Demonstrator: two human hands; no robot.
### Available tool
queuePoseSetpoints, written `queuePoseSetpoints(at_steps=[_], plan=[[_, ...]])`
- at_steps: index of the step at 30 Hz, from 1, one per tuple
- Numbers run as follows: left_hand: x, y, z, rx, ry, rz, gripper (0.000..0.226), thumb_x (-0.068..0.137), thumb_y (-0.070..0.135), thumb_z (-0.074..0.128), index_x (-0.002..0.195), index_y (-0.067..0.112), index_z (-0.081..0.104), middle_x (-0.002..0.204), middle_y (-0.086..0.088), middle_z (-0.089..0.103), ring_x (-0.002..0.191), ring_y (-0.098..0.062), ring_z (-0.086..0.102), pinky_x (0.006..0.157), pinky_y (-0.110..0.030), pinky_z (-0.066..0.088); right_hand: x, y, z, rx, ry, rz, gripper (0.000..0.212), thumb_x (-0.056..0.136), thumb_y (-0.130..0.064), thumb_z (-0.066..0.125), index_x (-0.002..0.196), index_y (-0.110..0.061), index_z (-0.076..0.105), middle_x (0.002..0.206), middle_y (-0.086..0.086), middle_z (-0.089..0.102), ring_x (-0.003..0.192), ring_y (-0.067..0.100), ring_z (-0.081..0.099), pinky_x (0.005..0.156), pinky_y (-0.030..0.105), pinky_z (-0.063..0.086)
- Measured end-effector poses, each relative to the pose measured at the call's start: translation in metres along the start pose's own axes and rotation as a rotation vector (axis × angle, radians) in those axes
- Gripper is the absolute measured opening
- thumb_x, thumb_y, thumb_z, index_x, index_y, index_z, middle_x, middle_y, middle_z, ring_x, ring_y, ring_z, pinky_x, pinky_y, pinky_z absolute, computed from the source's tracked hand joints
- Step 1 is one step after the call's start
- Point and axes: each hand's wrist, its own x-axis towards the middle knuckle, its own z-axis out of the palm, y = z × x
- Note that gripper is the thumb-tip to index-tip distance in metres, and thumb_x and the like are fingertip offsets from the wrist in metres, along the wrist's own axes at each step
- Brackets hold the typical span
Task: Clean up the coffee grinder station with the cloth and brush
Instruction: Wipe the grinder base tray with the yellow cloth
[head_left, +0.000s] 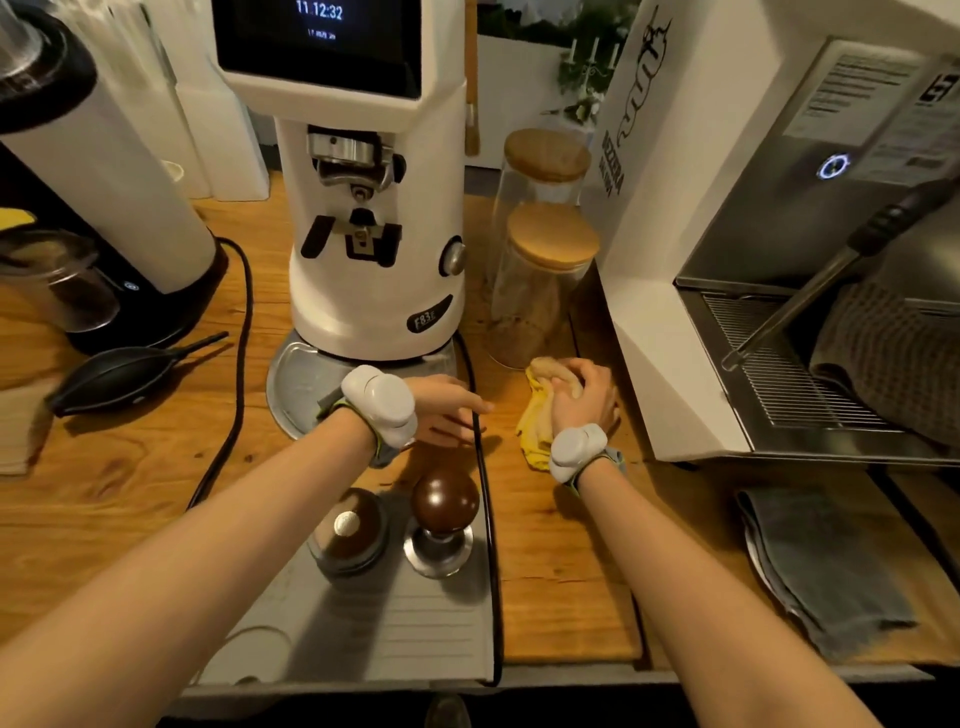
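Observation:
A white coffee grinder (374, 234) with a dark screen stands on a round metal tray (296, 384) at the middle of the wooden counter. My right hand (582, 397) presses a crumpled yellow cloth (535, 421) onto the counter just right of the grinder, in front of the jars. My left hand (447, 410) lies flat with fingers apart by the tray's right edge, over a black cable (480, 467), and holds nothing. A wooden-handled brush (471, 104) hangs behind the grinder on the right.
Two glass jars with wooden lids (545, 280) stand right of the grinder. An espresso machine (779, 260) fills the right side. A tamper (444, 519) and a distributor (353, 530) sit on a grey mat (395, 634). A black air blower (119, 374) lies left; a folded grey towel (815, 561) lies right.

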Motion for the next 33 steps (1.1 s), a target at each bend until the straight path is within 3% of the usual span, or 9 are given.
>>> queuePoseSetpoints(at_steps=[3, 6, 9, 14, 17, 21, 27, 33], plan=[[-0.001, 0.001, -0.004, -0.001, -0.006, -0.008, 0.061, 0.089, 0.021, 0.061, 0.142, 0.015, 0.031, 0.124, -0.011, 0.061, 0.114, -0.024, 0.059, 0.098, -0.037, 0.045, -0.002, 0.002, 0.000, 0.003, -0.002, -0.072, 0.026, 0.081, -0.013, 0.060, 0.106, -0.021, 0.065, 0.122, 0.004, 0.054, 0.117, 0.025, 0.048, 0.097, 0.037, 0.036], [-0.001, 0.002, -0.003, 0.007, -0.005, -0.008, 0.058, 0.090, 0.021, 0.060, 0.141, 0.013, 0.033, 0.125, -0.011, 0.061, 0.117, -0.025, 0.058, 0.100, -0.037, 0.044, -0.007, 0.006, -0.006, 0.089, -0.108, -0.109, 0.024, 0.078, -0.023, 0.069, 0.101, -0.020, 0.064, 0.117, 0.001, 0.053, 0.110, 0.019, 0.045, 0.092, 0.030, 0.035], [-0.002, 0.003, 0.001, 0.003, -0.003, -0.005, 0.056, 0.091, 0.020, 0.059, 0.140, 0.013, 0.034, 0.131, -0.013, 0.058, 0.122, -0.026, 0.055, 0.103, -0.037, 0.043, -0.010, 0.008, -0.012, 0.028, -0.198, -0.130, 0.028, 0.073, -0.015, 0.072, 0.100, -0.016, 0.063, 0.119, 0.003, 0.052, 0.111, 0.020, 0.045, 0.088, 0.021, 0.030], [-0.014, 0.001, 0.010, -0.015, -0.003, 0.010, 0.052, 0.091, 0.017, 0.059, 0.138, 0.011, 0.038, 0.132, -0.013, 0.055, 0.119, -0.026, 0.055, 0.101, -0.037, 0.044, -0.025, 0.013, -0.032, 0.083, -0.219, -0.098, 0.018, 0.071, -0.006, 0.067, 0.087, -0.015, 0.067, 0.106, -0.001, 0.056, 0.108, 0.023, 0.051, 0.092, 0.028, 0.038], [-0.020, -0.002, 0.013, -0.037, 0.005, 0.024, 0.059, 0.089, 0.015, 0.060, 0.141, 0.013, 0.033, 0.135, -0.013, 0.051, 0.119, -0.027, 0.054, 0.095, -0.037, 0.046, -0.034, 0.019, -0.042, 0.108, -0.229, -0.088, 0.017, 0.070, -0.003, 0.067, 0.080, -0.017, 0.065, 0.100, -0.005, 0.055, 0.106, 0.024, 0.054, 0.092, 0.029, 0.040], [-0.032, -0.006, 0.017, -0.012, -0.011, 0.035, 0.069, 0.089, 0.018, 0.061, 0.147, 0.015, 0.023, 0.145, -0.015, 0.040, 0.125, -0.029, 0.052, 0.108, -0.043, 0.039, -0.049, 0.024, -0.053, 0.109, -0.224, -0.072, 0.013, 0.069, -0.003, 0.069, 0.078, -0.012, 0.066, 0.098, -0.004, 0.056, 0.104, 0.024, 0.056, 0.090, 0.032, 0.044], [-0.042, -0.014, 0.017, -0.017, -0.089, -0.020, 0.072, 0.092, 0.028, 0.056, 0.150, 0.012, 0.017, 0.150, -0.016, 0.036, 0.134, -0.029, 0.043, 0.113, -0.045, 0.033, -0.076, 0.034, -0.066, 0.122, -0.186, -0.019, 0.015, 0.066, -0.011, 0.074, 0.067, -0.022, 0.064, 0.092, -0.006, 0.060, 0.095, 0.017, 0.057, 0.078, 0.024, 0.040], [-0.052, -0.019, 0.016, -0.040, -0.046, -0.009, 0.079, 0.089, 0.032, 0.058, 0.151, 0.015, 0.012, 0.150, -0.013, 0.035, 0.130, -0.029, 0.047, 0.103, -0.040, 0.042, -0.092, 0.037, -0.076, 0.136, -0.235, 0.040, 0.018, 0.067, -0.015, 0.076, 0.067, -0.029, 0.064, 0.100, -0.004, 0.063, 0.096, 0.013, 0.055, 0.080, 0.024, 0.039]])
